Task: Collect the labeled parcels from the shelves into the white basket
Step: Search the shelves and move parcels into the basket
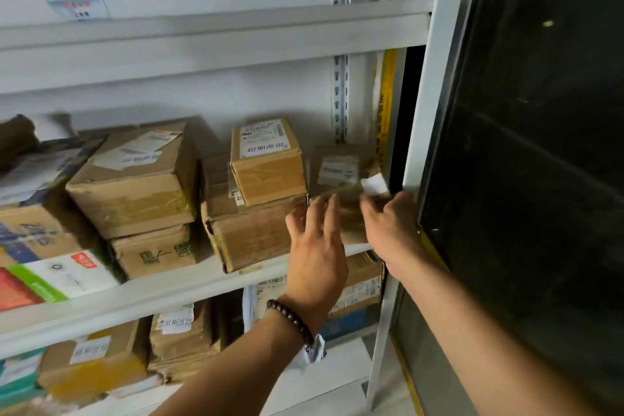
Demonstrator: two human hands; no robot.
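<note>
Cardboard parcel (pixel 341 179), right of taped box (pixel 268 162), looked light and stiff; flanked by spread left hand (pixel 315 246) and right hand (pixel 391 230), best gripped on both sides.

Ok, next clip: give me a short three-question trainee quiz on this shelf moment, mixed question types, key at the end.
1. True or false: both the left hand and the right hand are at the small brown parcel at the right end of the middle shelf.
2. Multiple choice: the small labelled box sits
A. on the floor
B. on top of a larger carton
C. in a white basket
3. Fill in: the left wrist wears a dark beaded ____.

Key: 1 true; 2 B; 3 bracelet.
</note>
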